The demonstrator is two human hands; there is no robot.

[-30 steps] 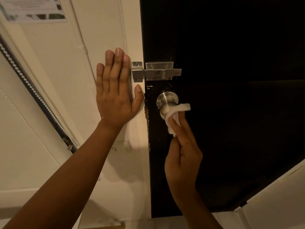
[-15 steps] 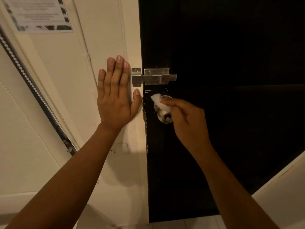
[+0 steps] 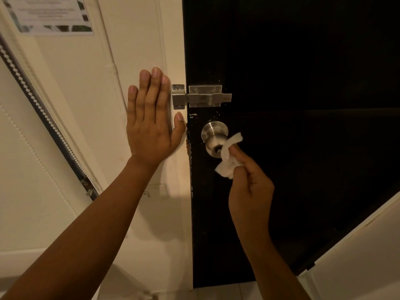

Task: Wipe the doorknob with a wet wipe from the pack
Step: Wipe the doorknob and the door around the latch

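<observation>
Down in the lower right of the frame the right hand (image 3: pixel 249 187) is coming up on a bare forearm, its grip curled tight around a crumpled white wet wipe (image 3: pixel 228 158), thumb and fingers pinching the wad. The wipe's upper edge is touching the lower right side of the round brushed-steel doorknob (image 3: pixel 214 137), which is sitting just right of centre on the black door (image 3: pixel 303 83), close to the door's left edge. Centre left, the left hand (image 3: pixel 151 122) is lying flat against the cream-painted door frame (image 3: pixel 151 213), fingers straight and together, pointing up, thumb spread toward the door edge; that grip is holding nothing. Just above the knob and beside those fingertips, a steel sliding bolt latch (image 3: pixel 203 97) is bridging door and frame. Further off, in the upper left corner, a printed paper notice (image 3: pixel 49 16) is stuck on the wall, and a dark strip with a beaded white edge (image 3: pixel 43 118) is running diagonally down the left side.
</observation>
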